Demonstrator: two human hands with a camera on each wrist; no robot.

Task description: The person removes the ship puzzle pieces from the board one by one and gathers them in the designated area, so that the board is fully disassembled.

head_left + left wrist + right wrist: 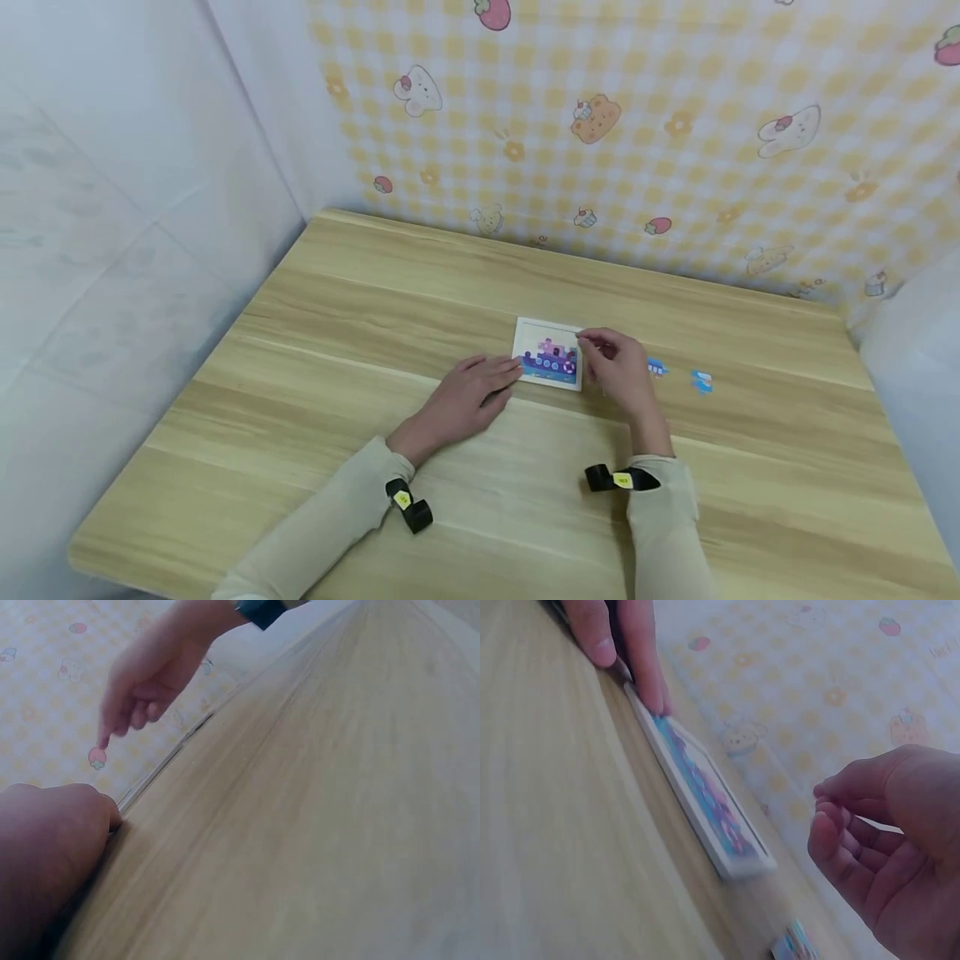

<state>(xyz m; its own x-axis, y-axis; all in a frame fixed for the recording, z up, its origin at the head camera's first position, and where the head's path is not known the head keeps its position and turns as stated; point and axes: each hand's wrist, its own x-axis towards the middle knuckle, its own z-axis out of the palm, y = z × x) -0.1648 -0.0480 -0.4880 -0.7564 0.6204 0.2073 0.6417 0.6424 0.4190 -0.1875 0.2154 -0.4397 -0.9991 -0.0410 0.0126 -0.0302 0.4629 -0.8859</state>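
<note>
Yellow-checked cloth (555, 158) backs the wood-grain table (420, 275) I watch from afar. Near mid-table lies a white puzzle tray (533, 335), partly filled with a purple ship picture (550, 363). The left hand (472, 397) rests nearly straight fingers on its left edge, gripping nothing. The right hand (624, 372) bends its fingers near the upper right corner; I cannot tell (the blur hardly helps) whether they pinch anything. Blue pieces (702, 382) lie farther right.

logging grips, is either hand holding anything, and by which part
Cannot tell for the right hand: curled, but nothing shows in it. The left hand holds nothing; it rests on the puzzle frame.
</note>
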